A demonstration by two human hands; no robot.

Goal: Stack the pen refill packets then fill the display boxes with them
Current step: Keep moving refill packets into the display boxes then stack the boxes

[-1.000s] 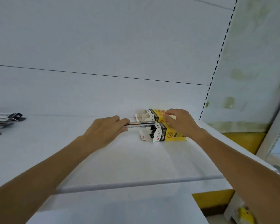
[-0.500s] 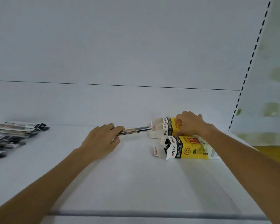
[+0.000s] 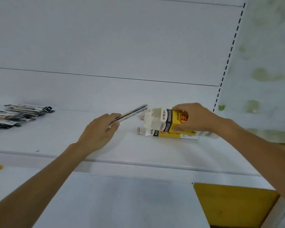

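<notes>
White shelf, back panel — slotted upright

M&G — printed on upper display box and lower display box; rest blurred.

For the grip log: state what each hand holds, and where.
Left hand pinches the refill packets by their near end; right hand grips the upper display box round its yellow end.

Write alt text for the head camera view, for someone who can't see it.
A left hand holds a thin stack of pen refill packets pointed at the open yellow display box held in the right hand. Loose packets lie far left.
</notes>
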